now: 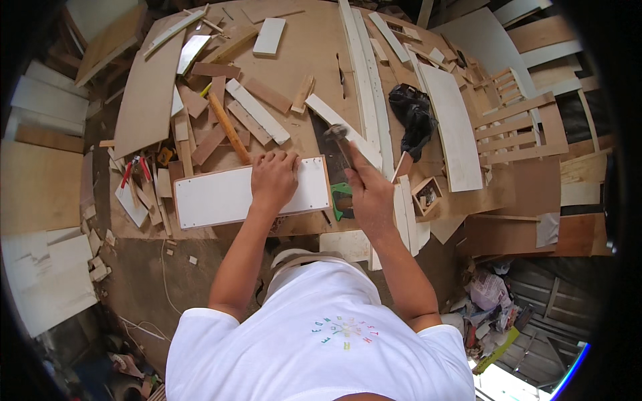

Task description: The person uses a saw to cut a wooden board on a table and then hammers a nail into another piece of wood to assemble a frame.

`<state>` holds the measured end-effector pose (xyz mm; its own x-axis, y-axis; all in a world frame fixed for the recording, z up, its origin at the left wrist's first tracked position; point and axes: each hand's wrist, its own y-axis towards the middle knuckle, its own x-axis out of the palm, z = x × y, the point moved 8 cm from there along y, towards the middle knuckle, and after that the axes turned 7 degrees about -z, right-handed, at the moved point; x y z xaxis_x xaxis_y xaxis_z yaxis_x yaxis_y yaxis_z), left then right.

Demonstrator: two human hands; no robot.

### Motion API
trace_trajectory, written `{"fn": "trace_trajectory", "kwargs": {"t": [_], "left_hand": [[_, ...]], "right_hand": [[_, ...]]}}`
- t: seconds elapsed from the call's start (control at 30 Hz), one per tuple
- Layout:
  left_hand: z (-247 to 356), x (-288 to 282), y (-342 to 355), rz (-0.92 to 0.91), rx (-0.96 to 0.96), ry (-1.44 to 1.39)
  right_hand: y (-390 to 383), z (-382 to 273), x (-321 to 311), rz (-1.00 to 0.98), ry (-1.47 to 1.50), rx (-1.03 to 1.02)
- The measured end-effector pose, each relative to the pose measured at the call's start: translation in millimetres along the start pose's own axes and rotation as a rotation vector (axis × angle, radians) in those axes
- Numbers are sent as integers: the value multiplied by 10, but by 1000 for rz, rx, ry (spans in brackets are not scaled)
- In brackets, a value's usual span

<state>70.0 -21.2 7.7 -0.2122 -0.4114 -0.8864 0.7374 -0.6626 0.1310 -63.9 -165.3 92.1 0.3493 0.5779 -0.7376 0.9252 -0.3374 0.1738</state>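
Observation:
My left hand [273,179] rests with curled fingers on the upper part of a white rectangular board [212,199] with a wooden edge and small dark dots near its corners. My right hand [372,197] grips the handle of a hammer [338,137], its metal head raised beside the board's upper right. A green-handled tool [342,194] lies just right of the board, partly hidden by my right hand. An orange wooden bar [225,123] lies above the board. Whether my left fingers pinch anything small cannot be seen.
The workbench [314,47] carries several scattered offcuts, red-handled pliers [137,167], a black plastic bag [408,107], long white strips [364,80] and a small wooden box [426,196]. Panels [50,187] stand at both sides; a cord [166,281] runs along the floor.

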Motion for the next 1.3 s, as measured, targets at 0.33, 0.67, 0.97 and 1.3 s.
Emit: {"fn": "trace_trajectory", "kwargs": {"t": [0.33, 0.67, 0.97, 1.3], "left_hand": [[43, -4, 38, -37, -2, 33], [87, 26, 22, -83, -5, 47], [69, -18, 72, -18, 8, 27], [31, -11, 37, -34, -9, 60]], "right_hand": [[-89, 289, 271, -74, -120, 20], [-132, 330, 403, -166, -196, 43], [-126, 256, 428, -198, -195, 3], [-7, -26, 90, 38, -64, -41]]}}
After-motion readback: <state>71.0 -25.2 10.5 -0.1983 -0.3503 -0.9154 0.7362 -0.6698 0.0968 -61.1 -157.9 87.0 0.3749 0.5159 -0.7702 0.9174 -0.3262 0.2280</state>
